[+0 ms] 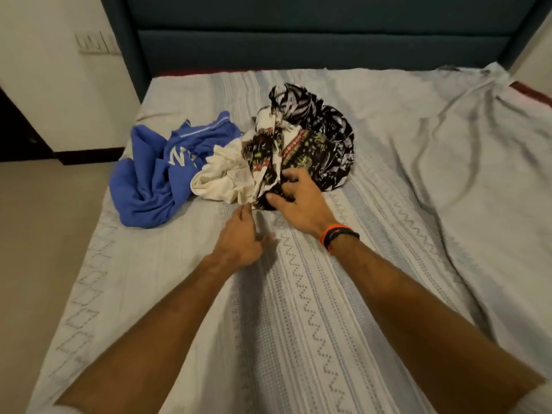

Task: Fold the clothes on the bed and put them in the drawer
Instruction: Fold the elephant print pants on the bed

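— What's lying on the bed (298, 324) from where you stand?

— Nearest the left edge there's a crumpled blue garment (149, 180). It has white letters on it; I can make out an "N", the rest is lost in the folds. Its long axis runs from the near left toward the headboard (322, 40).

— And next to it?

— A cream cloth (221, 174), bunched up and touching the blue one. Right of that, a dark patterned garment (277, 153) with red and yellow motifs, heaped against a black-and-white leaf-print one (325, 130) behind it. The whole pile sits in the middle of the bed, toward the left edge.

— The hands?

— The left hand (242, 240) hovers just short of the pile, fingers relaxed and pointing at the cream cloth, holding nothing. The right hand (298, 201) has fingers and thumb curled around the near hem of the dark patterned garment. An orange and black wristband (337, 234) sits on that wrist.

— Further right?

— Only the rumpled grey sheet (478, 174).
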`<state>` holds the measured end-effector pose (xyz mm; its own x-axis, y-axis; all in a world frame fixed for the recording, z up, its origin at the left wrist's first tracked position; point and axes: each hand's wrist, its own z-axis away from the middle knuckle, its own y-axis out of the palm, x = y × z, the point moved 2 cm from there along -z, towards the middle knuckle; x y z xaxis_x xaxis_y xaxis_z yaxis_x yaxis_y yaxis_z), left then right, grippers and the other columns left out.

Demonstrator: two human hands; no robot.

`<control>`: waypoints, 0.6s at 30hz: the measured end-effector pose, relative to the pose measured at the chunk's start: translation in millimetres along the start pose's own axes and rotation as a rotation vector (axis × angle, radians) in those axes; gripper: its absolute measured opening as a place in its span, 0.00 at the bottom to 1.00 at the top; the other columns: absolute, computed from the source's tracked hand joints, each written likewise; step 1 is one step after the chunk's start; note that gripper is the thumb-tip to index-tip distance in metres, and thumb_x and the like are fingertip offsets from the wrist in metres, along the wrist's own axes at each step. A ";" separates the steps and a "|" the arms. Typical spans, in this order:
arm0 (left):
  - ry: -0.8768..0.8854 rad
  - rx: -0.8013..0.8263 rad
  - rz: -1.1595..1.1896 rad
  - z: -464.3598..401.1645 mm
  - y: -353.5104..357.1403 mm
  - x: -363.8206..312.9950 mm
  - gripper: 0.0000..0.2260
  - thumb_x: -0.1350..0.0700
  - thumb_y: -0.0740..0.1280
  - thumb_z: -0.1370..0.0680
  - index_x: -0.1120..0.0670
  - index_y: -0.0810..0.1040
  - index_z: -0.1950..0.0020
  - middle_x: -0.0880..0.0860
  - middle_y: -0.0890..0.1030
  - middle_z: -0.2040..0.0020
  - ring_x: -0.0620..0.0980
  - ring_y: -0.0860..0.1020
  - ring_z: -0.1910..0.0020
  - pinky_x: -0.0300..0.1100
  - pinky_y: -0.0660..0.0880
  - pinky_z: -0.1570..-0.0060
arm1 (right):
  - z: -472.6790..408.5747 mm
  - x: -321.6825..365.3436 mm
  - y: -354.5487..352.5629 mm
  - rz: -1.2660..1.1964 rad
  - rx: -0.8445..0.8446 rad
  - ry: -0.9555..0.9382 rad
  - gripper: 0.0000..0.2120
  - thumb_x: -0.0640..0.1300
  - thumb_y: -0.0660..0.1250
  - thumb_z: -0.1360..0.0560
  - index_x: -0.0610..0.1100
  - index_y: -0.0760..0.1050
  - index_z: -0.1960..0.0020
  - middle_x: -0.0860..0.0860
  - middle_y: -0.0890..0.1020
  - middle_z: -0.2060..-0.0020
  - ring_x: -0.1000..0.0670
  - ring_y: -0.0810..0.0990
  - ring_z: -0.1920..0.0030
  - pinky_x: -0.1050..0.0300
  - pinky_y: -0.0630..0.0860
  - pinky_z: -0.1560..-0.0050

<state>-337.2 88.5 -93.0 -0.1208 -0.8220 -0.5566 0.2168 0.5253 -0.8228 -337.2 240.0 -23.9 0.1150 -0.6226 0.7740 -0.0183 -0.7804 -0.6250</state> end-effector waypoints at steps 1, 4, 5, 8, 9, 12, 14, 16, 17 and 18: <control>0.003 -0.023 0.045 16.0 -9.4 -6.2 0.39 0.45 0.70 0.24 0.59 0.54 0.22 0.61 0.63 0.26 0.61 0.68 0.31 0.52 0.69 0.33 | 15.1 11.1 -1.8 -0.038 0.037 0.004 0.13 0.47 0.71 0.24 0.40 0.77 0.45 0.49 0.82 0.46 0.50 0.79 0.47 0.56 0.73 0.43; 0.087 -0.108 0.109 52.7 -28.8 -19.2 0.41 0.44 0.72 0.28 0.57 0.58 0.22 0.60 0.66 0.27 0.59 0.71 0.32 0.49 0.71 0.34 | 58.8 41.1 -4.9 -0.054 0.037 0.009 0.16 0.46 0.72 0.27 0.44 0.70 0.69 0.50 0.75 0.70 0.51 0.73 0.67 0.57 0.68 0.63; 0.100 -0.134 0.132 64.4 -34.5 -23.4 0.43 0.44 0.73 0.30 0.55 0.57 0.21 0.59 0.67 0.27 0.57 0.72 0.33 0.50 0.72 0.35 | 72.7 47.5 -5.8 -0.086 0.021 0.021 0.18 0.44 0.72 0.29 0.45 0.66 0.71 0.51 0.71 0.74 0.52 0.69 0.71 0.58 0.65 0.67; 0.088 -0.236 0.205 106.3 -55.7 -37.3 0.50 0.53 0.77 0.31 0.53 0.47 0.19 0.59 0.63 0.26 0.56 0.70 0.33 0.50 0.71 0.35 | 119.0 72.7 -11.2 -0.191 -0.011 -0.004 0.15 0.41 0.70 0.34 0.45 0.65 0.73 0.52 0.67 0.77 0.55 0.64 0.75 0.61 0.63 0.72; 0.095 -0.260 0.189 126.0 -62.2 -41.8 0.50 0.57 0.77 0.30 0.52 0.47 0.19 0.59 0.63 0.26 0.56 0.70 0.33 0.50 0.70 0.35 | 136.0 81.3 -13.3 -0.227 -0.011 -0.006 0.15 0.41 0.70 0.35 0.45 0.65 0.74 0.53 0.67 0.77 0.55 0.64 0.75 0.61 0.63 0.72; 0.214 -0.292 0.143 169.1 -71.6 -41.4 0.37 0.65 0.72 0.29 0.48 0.64 0.23 0.57 0.72 0.32 0.57 0.73 0.35 0.48 0.72 0.38 | 176.6 95.8 -12.2 -0.290 0.041 -0.010 0.23 0.41 0.77 0.32 0.48 0.64 0.73 0.54 0.68 0.77 0.55 0.66 0.75 0.63 0.65 0.71; 0.253 -0.299 0.125 197.6 -76.6 -40.0 0.24 0.66 0.70 0.29 0.51 0.78 0.35 0.55 0.81 0.41 0.57 0.79 0.42 0.45 0.75 0.44 | 202.2 102.1 -8.3 -0.324 0.072 0.012 0.24 0.45 0.80 0.33 0.47 0.64 0.73 0.54 0.69 0.77 0.55 0.67 0.74 0.64 0.67 0.71; 0.199 -0.290 0.079 220.3 -77.5 -39.2 0.17 0.66 0.68 0.29 0.54 0.82 0.42 0.55 0.84 0.48 0.58 0.81 0.49 0.48 0.77 0.51 | 220.8 104.1 -4.9 -0.394 0.085 0.027 0.24 0.45 0.81 0.35 0.45 0.65 0.72 0.54 0.70 0.76 0.55 0.68 0.74 0.65 0.68 0.71; 0.184 -0.289 0.050 230.4 -77.5 -41.7 0.15 0.66 0.68 0.29 0.55 0.82 0.44 0.56 0.85 0.50 0.58 0.81 0.51 0.49 0.77 0.54 | 227.5 104.0 -4.1 -0.435 0.101 0.049 0.24 0.45 0.82 0.35 0.42 0.66 0.71 0.52 0.70 0.75 0.55 0.69 0.73 0.65 0.69 0.70; 0.184 -0.287 0.024 238.3 -76.3 -43.0 0.14 0.67 0.68 0.29 0.56 0.82 0.46 0.56 0.85 0.52 0.58 0.81 0.53 0.49 0.76 0.57 | 234.0 104.2 -3.9 -0.460 0.123 0.072 0.25 0.47 0.83 0.37 0.39 0.67 0.70 0.50 0.71 0.74 0.54 0.70 0.72 0.62 0.71 0.68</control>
<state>-117.7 31.4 21.1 -0.2976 -0.7691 -0.5657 -0.0571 0.6058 -0.7936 -92.8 191.6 35.6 0.0145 -0.2200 0.9754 0.1368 -0.9659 -0.2199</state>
